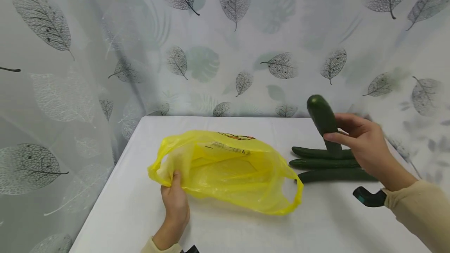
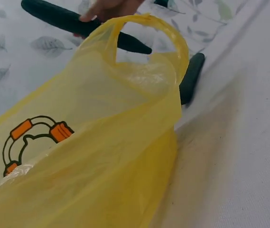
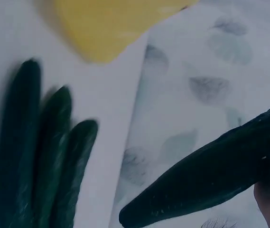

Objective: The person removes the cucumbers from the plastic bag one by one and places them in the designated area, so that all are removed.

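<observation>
My left hand grips the left edge of a yellow plastic bag, thumb over the rim and fingers hidden behind the film. The bag's mouth gapes toward me, with a loop handle at its right end. Raised above the table at the right, a dark green cucumber is pinched between the thumb and fingers of my right hand. It tilts with its upper end to the left. In the right wrist view the same cucumber stretches across the lower right, a fingertip below it.
Below the right hand, 3 more cucumbers lie side by side on the white table, just right of the bag. Leaf-patterned curtains hang behind the table and along its left side. Dark bands sit at both wrists.
</observation>
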### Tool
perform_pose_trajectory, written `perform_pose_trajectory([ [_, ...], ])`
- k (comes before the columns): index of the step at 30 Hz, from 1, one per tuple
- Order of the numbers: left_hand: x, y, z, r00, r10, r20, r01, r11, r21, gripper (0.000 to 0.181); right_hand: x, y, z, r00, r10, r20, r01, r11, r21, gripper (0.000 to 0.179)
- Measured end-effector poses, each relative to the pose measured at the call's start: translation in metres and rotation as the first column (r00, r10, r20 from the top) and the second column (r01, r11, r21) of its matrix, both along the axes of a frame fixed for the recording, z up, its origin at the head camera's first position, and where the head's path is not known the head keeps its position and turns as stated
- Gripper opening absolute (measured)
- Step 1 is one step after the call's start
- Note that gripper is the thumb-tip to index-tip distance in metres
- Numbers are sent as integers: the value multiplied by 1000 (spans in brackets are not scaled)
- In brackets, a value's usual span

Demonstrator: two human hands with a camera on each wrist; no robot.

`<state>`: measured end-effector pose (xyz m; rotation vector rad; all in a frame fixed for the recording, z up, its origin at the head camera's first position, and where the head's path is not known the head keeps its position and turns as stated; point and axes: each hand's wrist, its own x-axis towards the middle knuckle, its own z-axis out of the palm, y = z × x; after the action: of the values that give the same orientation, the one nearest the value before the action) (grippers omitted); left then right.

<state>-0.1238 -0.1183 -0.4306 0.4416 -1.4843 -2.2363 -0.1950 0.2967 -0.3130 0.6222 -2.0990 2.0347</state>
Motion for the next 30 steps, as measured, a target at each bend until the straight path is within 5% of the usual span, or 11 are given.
perform_pose_trajectory([
  [3,0,0,0,1000,21,-17,-21,1000,19,33,4,14,-16,989,-143,-26,144,953,265,47],
  [6,-1,0,0,999,31,-31,-30,999,31,32,10,27,-33,971,-223,-89,238,841,486,47],
  [11,-1,0,-2,998,30,-51,-29,999,37,31,20,45,-59,965,-184,-186,261,690,675,48],
  [18,-3,-1,-4,995,44,-85,-41,998,42,31,28,64,-86,970,-84,-230,239,531,813,53],
  [22,-4,0,-4,995,68,-76,-64,997,53,31,29,72,-99,974,-52,-222,220,472,854,54],
  [30,-6,0,-6,994,87,-73,-83,995,62,31,30,84,-121,963,4,-271,241,444,863,52],
])
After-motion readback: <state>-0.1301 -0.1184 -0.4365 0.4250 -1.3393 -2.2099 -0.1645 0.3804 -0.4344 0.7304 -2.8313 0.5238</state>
